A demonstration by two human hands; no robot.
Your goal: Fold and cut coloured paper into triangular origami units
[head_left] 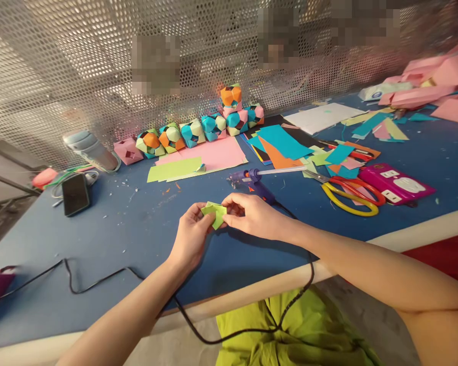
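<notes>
A small folded piece of light green paper [216,213] is held up over the blue table, between both hands. My left hand [194,229] pinches its left side with thumb and fingers. On the opposite side my right hand [248,213] grips the paper's edge. Just behind my right hand lies a purple glue gun [254,182] with a clear glue stick out of its back. Green paper sheets [175,170] and a pink sheet [225,155] lie beyond the hands. Folded paper balls [193,133] in several colours stand in a row at the back.
Scissors [349,198] with red and yellow handles and a magenta power strip [397,184] lie at right, near coloured paper scraps [286,142]. A phone [75,194] and a bottle [91,148] are at left. A black cord [221,339] loops past the table's front edge. Perforated metal mesh rises behind.
</notes>
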